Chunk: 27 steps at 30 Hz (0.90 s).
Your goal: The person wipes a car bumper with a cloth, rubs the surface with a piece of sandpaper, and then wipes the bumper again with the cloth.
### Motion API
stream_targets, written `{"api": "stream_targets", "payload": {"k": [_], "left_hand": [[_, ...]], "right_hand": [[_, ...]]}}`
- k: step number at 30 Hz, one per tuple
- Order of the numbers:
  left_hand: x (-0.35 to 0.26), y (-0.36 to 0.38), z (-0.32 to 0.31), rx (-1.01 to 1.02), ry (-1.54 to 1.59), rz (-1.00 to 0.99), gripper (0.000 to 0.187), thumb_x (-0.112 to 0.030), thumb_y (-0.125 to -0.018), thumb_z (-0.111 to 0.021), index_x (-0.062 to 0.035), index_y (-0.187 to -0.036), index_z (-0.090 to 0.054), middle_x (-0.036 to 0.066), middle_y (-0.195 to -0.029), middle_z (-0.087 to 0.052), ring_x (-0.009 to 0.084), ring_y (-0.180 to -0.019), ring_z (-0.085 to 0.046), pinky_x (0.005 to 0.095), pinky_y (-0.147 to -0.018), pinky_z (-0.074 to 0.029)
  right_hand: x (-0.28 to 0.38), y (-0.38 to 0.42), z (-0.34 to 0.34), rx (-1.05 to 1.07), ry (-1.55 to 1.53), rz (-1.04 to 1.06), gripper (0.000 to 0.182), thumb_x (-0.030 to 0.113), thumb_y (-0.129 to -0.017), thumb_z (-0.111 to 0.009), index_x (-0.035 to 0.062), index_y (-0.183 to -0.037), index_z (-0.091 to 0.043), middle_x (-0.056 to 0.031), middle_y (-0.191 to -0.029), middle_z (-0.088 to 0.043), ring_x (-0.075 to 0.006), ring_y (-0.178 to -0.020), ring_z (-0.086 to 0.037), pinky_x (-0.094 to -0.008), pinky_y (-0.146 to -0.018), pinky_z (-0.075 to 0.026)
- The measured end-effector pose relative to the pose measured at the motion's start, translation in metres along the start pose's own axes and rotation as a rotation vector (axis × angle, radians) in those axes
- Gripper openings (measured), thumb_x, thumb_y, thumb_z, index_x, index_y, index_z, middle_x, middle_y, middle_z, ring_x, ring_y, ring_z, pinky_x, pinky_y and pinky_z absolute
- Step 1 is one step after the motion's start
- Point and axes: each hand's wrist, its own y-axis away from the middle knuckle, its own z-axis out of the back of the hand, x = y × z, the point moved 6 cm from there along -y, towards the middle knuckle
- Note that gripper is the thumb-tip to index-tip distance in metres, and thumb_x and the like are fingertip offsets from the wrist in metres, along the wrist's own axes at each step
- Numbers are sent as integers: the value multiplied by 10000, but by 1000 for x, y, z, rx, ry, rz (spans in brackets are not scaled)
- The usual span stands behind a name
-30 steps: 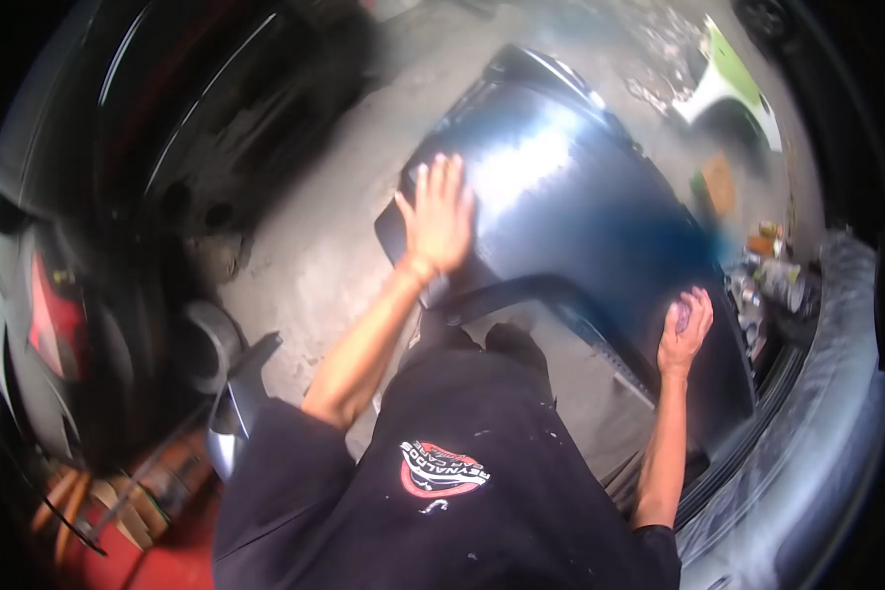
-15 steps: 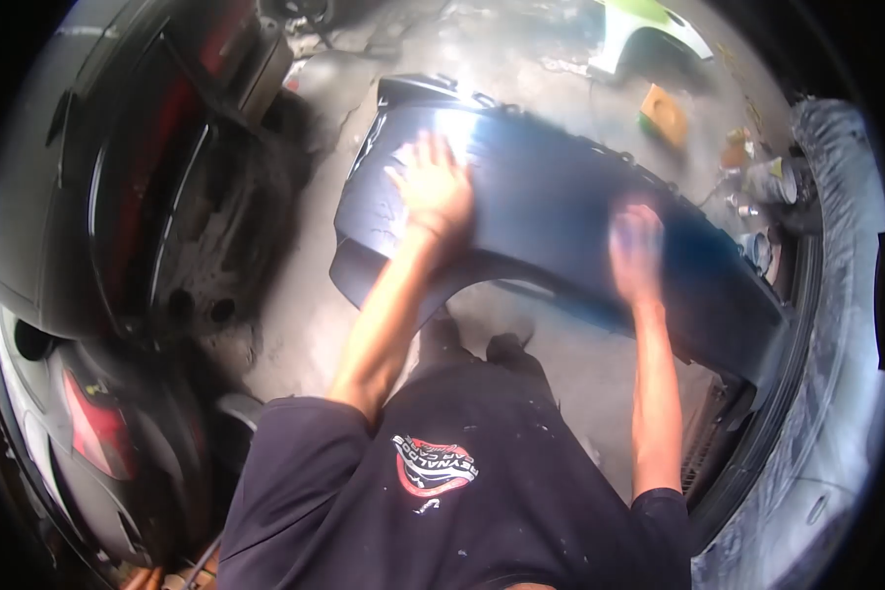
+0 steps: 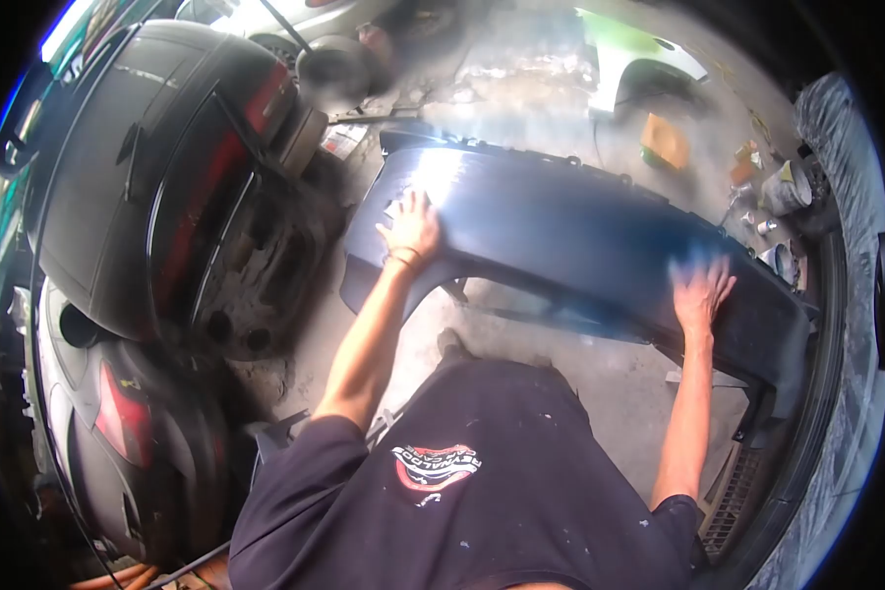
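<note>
1. Position of the work: the long, glossy, blue-black curved car-body panel [image 3: 551, 211] lay crosswise before the person, raised above the grey concrete floor [image 3: 600, 383], its arched cut-out facing the body. What bore it we could not make out.

2. Left hand: we found the bare left hand [image 3: 413, 228] flat on the panel's left portion, near the bright reflection, its fingers spread wide and grasping nothing that we could see.

3. Right hand: the bare right hand [image 3: 700, 297] lay over the panel's right portion, its fingers fanned wide but partly blurred. Whether it touched the surface throughout, or covered something thin, we could not tell.

4. Recent change: half a second earlier, the right hand had been a compact blur nearer the panel's middle; it had since opened and shifted toward the right end. The left hand had remained on its own side.

5. Significance: we judged that the right hand did the travelling work across the surface, while the left probably served as a steadying contact.

6. Surroundings: beyond the panel we noted an orange block with a green underside [image 3: 665, 141] and a lime-green and white curved panel [image 3: 624, 59].
</note>
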Motion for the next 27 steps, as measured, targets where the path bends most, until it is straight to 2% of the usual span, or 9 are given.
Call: {"api": "stream_targets", "payload": {"k": [3,6,9,13,16,19,20,22,27], "left_hand": [[-69,20,-15,-142,382,-350,609,-317,-1148,-537,-168,-1723,-404,224,-1703,-482,453,-1552,-486,592,-1323,-307],[-189,70,51,-36,395,-415,690,-266,-1135,-556,-197,-1773,-301,203,-1780,-377,418,-1654,-358,849,-1247,-161],[-252,107,85,-29,217,-776,820,-237,-1068,-659,-139,-1780,-265,198,-1816,-315,421,-1681,-296,798,-1293,-127],[-239,105,88,82,544,-818,1007,-206,-980,-808,-34,-1778,-219,222,-1820,-302,427,-1681,-302,724,-1320,-191],[-208,88,101,184,1025,-725,995,-142,-1024,-770,3,-1784,-145,261,-1832,-247,325,-1699,-270,458,-1358,-262],[-176,46,55,314,1379,-209,692,-392,-1119,-700,22,-1635,-502,245,-1606,-599,307,-1462,-604,469,-1201,-500],[-169,36,54,321,1384,-207,692,-392,-1119,-700,22,-1635,-502,245,-1606,-599,307,-1462,-604,469,-1201,-500],[-169,32,46,787,1659,-213,515,-444,-1125,-691,-5,-1392,-734,121,-1269,-795,168,-1121,-735,368,-1022,-591],[-159,21,78,676,1769,-161,360,-383,-1103,-744,-37,-1174,-810,14,-1027,-801,87,-934,-701,304,-899,-584]], "right_hand": [[33,-13,30,-179,-406,26,523,339,-1019,-812,96,-1461,-675,-160,-1555,-618,-399,-1471,-546,-538,-1244,-428],[106,-4,31,402,-1250,-389,665,522,-1092,-699,4,-1503,-631,-212,-1548,-628,-370,-1401,-618,-477,-1191,-480],[162,-1,39,536,-1794,-574,636,539,-1156,-587,20,-1520,-639,-119,-1448,-701,-186,-1346,-625,-391,-1126,-511],[171,-2,51,626,-1733,-704,581,404,-1119,-698,28,-1552,-608,-115,-1462,-681,-181,-1342,-616,-360,-1148,-477],[178,1,50,550,-1756,-644,587,263,-1057,-789,8,-1551,-599,-112,-1484,-661,-206,-1354,-603,-367,-1180,-445],[193,-7,48,481,-1735,-622,603,136,-1012,-827,-17,-1547,-594,-125,-1534,-631,-236,-1405,-579,-379,-1207,-436],[200,-10,49,464,-1694,-543,632,179,-983,-858,13,-1539,-607,-125,-1465,-677,-219,-1296,-638,-370,-1123,-496],[213,-13,49,451,-1642,-470,661,222,-954,-888,43,-1530,-619,-124,-1396,-724,-201,-1188,-697,-361,-1040,-555],[210,1,-10,506,-1424,-406,799,242,-973,-871,-100,-1598,-509,-257,-1527,-644,-313,-1384,-636,-421,-1179,-503]]}}
